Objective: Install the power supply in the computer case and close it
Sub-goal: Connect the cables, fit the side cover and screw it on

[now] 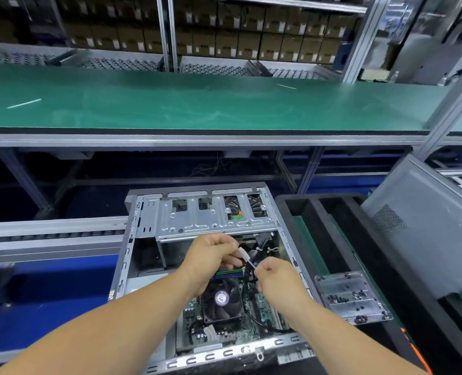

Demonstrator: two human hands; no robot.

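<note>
Head view shows your two arms reaching over the open case (143,239). Your left hand (211,259) and right hand (274,277) both pinch one white connector (244,254) with curled fingers.

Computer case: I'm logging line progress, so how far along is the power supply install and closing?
Done: the computer case lies open with motherboard and CPU fan fitted. In hand: the left hand and right hand both pinch a white-tagged cable over the board. Left: no seated power supply is discernible; the grey side panel stands off the case, screws wait in the clear tray.
</note>
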